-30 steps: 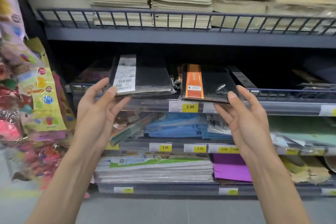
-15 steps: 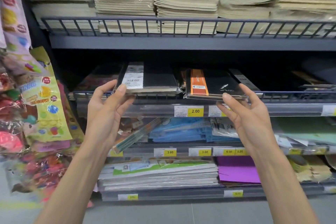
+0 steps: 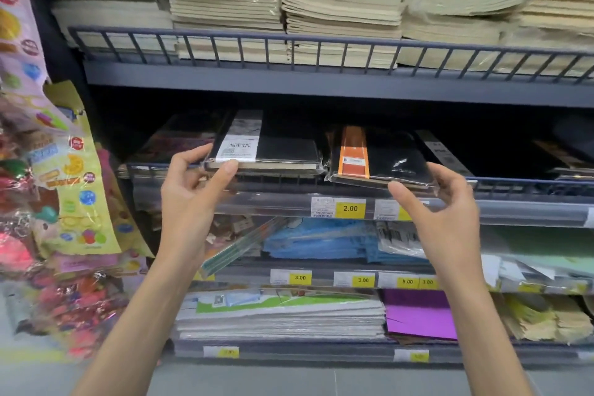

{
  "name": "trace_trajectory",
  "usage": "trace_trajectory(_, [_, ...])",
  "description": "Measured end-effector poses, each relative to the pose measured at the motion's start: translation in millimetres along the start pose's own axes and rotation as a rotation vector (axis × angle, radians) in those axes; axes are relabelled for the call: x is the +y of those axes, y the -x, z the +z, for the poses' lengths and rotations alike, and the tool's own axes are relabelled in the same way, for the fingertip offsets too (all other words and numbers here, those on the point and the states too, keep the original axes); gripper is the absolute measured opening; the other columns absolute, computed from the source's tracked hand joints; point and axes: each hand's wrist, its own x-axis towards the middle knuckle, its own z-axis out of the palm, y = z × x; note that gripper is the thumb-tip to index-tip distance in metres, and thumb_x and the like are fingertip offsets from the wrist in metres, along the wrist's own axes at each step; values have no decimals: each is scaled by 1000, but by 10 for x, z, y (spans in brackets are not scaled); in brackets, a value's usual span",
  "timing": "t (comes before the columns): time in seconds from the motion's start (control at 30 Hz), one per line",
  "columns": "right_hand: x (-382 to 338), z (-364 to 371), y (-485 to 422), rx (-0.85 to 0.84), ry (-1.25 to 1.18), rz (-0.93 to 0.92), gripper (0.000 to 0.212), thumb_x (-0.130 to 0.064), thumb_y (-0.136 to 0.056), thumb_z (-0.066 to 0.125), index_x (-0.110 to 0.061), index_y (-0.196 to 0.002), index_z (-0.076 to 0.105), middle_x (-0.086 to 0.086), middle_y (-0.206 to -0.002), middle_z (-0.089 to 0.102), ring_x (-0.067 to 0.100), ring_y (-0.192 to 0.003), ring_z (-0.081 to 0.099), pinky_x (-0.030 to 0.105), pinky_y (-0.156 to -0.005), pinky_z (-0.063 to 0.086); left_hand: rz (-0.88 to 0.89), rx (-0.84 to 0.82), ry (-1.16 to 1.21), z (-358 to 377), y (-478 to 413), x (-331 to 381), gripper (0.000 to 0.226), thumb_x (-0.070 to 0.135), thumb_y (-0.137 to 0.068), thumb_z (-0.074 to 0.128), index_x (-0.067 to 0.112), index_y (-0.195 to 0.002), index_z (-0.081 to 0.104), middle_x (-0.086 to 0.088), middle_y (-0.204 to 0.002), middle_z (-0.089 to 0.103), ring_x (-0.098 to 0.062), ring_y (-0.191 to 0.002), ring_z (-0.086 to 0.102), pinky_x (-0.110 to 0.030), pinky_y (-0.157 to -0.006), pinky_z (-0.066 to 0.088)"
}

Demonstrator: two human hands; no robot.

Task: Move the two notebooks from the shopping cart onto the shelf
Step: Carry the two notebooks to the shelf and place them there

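On the middle shelf: two wrapped black notebooks lie side by side, their near edges at the wire rail.
White-banded notebook: the left one, lying flat, with a barcode on its band; close beside its neighbour, though I cannot tell if they touch.
Orange-banded notebook: the right one, its near edge jutting over the rail.
Left hand: pinches the white-banded notebook's near left corner, thumb at the left edge and index fingertip against the near edge.
Right hand: curled round the orange-banded notebook's near right corner, index tip under the near edge and thumb at the right side.
Price tag: yellow, reads 2.00, on the shelf's front strip below the notebooks.
Upper shelf: stacks of cream pads, some in clear wrap.
Lower shelves: blue folders and a purple sheet.
Far left: hanging sticker packs.
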Motion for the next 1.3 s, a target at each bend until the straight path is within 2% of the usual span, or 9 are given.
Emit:
trace_trajectory(0.1, [28, -23, -103, 15, 36, -46, 60, -46, -81, 78, -33, -135, 55, -17, -131, 57, -3, -119, 52, 25, -101, 46, 52, 69, -92, 12, -23, -16, 45, 36, -84, 76, 28, -126, 62, 4, -113, 70, -13, -106, 68, -46, -96, 55])
trace_trajectory(0.17, [32, -30, -183, 5, 49, -59, 58, -45, -82, 78, -31, -134, 57, -17, -130, 58, -2, -120, 52, 26, -105, 44, 88, 96, -171, 15, -60, -46, 41, 41, -85, 77, 33, -124, 64, 8, -118, 67, -14, -111, 64, -45, -100, 52])
trace_trajectory(0.27, [49, -13, -242, -5, 42, -54, 60, -45, -81, 78, -29, -135, 57, -16, -129, 59, -2, -119, 51, 21, -101, 41, 121, 115, -239, 27, -103, -80, 40, 45, -85, 75, 36, -123, 65, 11, -127, 63, -11, -120, 58, -39, -106, 47])
trace_trajectory(0.43, [96, 67, -301, 38, 7, -49, 71, -45, -82, 79, -25, -142, 47, -13, -136, 57, 5, -125, 51, 28, -103, 43, 128, 149, -235, 100, -139, -113, 43, 45, -86, 75, 33, -126, 65, 15, -128, 63, -5, -122, 56, -34, -107, 46])
trace_trajectory(0.57, [117, 160, -287, 84, 19, -65, 64, -46, -81, 78, -21, -134, 50, -10, -126, 55, 8, -123, 49, 26, -99, 39, 141, 177, -215, 170, -146, -150, 43, 42, -87, 74, 31, -127, 64, 15, -128, 62, -3, -122, 55, -20, -99, 43])
trace_trajectory(0.73, [142, 255, -328, 99, 37, -59, 63, -46, -83, 78, -20, -133, 50, -12, -121, 51, 6, -115, 44, 23, -93, 33, 139, 181, -193, 196, -231, -198, 42, 41, -87, 75, 31, -126, 63, 19, -126, 61, 5, -119, 55, -20, -100, 43])
trace_trajectory(1.0, [141, 314, -359, 102, 40, -66, 62, -44, -84, 77, -18, -133, 49, -11, -121, 50, 8, -118, 46, 23, -93, 34, 136, 178, -182, 224, -242, -234, 42, 42, -88, 74, 34, -126, 60, 20, -125, 60, 11, -114, 54, -16, -95, 43])
trace_trajectory(1.3, [120, 288, -376, 76, 85, -66, 63, -46, -84, 76, -19, -134, 49, -9, -126, 53, 12, -122, 49, 25, -95, 35, 120, 170, -156, 243, -266, -225, 46, 38, -86, 77, 28, -127, 59, 10, -129, 62, 0, -120, 58, -29, -106, 47])
